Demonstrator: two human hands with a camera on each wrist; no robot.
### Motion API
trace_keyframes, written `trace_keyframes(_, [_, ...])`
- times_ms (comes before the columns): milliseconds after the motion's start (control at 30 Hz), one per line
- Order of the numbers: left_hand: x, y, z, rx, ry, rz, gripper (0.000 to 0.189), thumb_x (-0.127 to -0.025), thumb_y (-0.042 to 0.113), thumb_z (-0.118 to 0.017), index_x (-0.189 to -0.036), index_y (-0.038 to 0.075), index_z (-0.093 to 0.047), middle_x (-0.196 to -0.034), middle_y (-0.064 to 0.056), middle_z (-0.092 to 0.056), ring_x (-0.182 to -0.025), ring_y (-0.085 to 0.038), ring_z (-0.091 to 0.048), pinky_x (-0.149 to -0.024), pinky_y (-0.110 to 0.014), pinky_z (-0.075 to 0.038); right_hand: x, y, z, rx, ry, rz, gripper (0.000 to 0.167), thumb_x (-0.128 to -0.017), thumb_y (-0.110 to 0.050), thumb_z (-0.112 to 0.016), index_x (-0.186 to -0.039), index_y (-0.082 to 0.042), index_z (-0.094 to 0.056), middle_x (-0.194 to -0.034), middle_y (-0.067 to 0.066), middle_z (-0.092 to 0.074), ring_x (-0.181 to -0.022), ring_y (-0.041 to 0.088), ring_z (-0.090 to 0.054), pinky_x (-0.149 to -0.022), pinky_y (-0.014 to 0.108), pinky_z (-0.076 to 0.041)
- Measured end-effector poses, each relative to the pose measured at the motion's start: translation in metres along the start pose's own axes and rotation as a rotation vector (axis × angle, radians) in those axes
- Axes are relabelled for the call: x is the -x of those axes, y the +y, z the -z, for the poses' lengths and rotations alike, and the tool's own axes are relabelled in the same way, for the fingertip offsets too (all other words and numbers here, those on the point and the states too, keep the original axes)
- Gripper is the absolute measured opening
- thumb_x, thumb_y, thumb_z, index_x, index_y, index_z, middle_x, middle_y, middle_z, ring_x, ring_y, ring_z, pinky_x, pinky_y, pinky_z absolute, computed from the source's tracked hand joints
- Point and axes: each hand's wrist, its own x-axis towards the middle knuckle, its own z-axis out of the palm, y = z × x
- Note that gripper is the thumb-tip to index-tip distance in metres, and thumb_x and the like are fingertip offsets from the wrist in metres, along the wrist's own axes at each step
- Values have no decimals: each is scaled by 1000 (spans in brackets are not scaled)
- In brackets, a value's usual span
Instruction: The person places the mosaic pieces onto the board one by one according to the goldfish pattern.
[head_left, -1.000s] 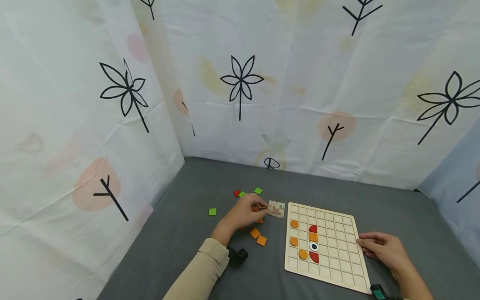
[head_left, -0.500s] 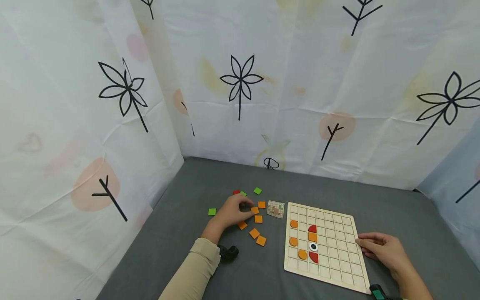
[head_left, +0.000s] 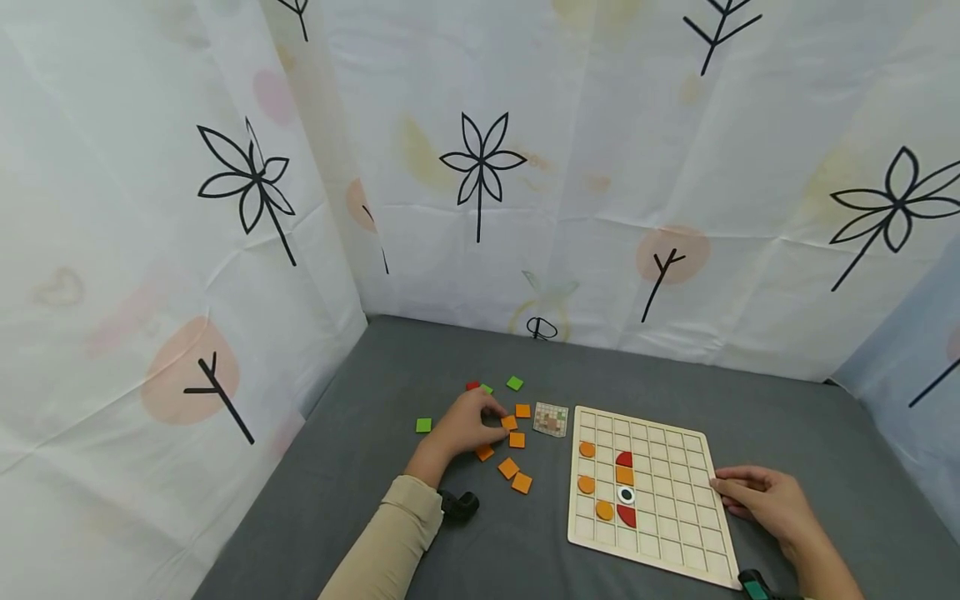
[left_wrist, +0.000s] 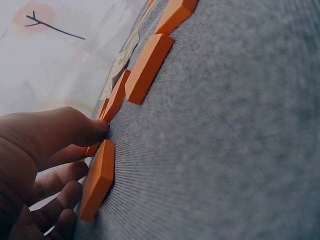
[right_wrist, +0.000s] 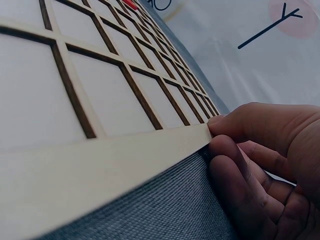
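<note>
We see an orange square tile (head_left: 509, 422) pinched in the grip of the left hand (head_left: 463, 423), off the left edge of a pale wooden gridded board (head_left: 681, 517) on the grey cloth-covered bench (head_left: 337, 483); a square printed card (head_left: 551, 420) lies between. The right hand (head_left: 772, 503) pinches the board's right edge. A white patterned curtain (head_left: 585, 92) lines the bench's far edge.

The right wrist view's left edge cuts off the board (right_wrist: 115, 167).

Tiles (head_left: 517, 440) left of card (head_left: 551, 420), board (head_left: 678, 508) right
</note>
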Motion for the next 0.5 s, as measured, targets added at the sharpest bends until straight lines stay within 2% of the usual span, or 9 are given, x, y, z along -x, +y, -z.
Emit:
trace_keyframes(100, [0, -1, 0, 3, 3, 2, 24, -93, 19, -82, -115, 11, -81, -112, -2, -69, -99, -16, -64, -91, -37, -57, -1, 1, -1, -2, 2, -3, 43, -98, -26, -79, -126, 6, -73, -92, -11, -76, -78, 6, -71, -73, 25, -63])
trace_keyframes(267, [-2, 2, 0, 37, 26, -33, 24, -94, 22, -81, -116, 12, -80, -110, 0, -69, -98, -14, -66, -90, -33, -58, -1, 1, -1, -3, -2, 0, 43, -98, -26, -79, -126, 6, -73, -92, -10, -75, -79, 6, -71, -73, 25, -63])
trace_keyframes(400, [-9, 15, -4, 92, 20, -83, 25, -95, 22, -81, -118, 13, -79, -112, -2, -68, -100, -21, -67, -87, -33, -58, -1, 2, -1, -4, 4, 0, 41, -97, -25, -79, -123, 5, -74, -91, -10, -75, -78, 6, -71, -73, 26, -63])
trace_keyframes(500, [-18, 30, -12, 130, 8, -130, 26, -95, 22, -81, -120, 14, -79, -114, -6, -69, -101, -27, -65, -85, -32, -57, -1, 2, -1, -3, 7, -4, 40, -96, -25, -79, -123, 5, -75, -91, -10, -75, -78, 6, -72, -73, 25, -63])
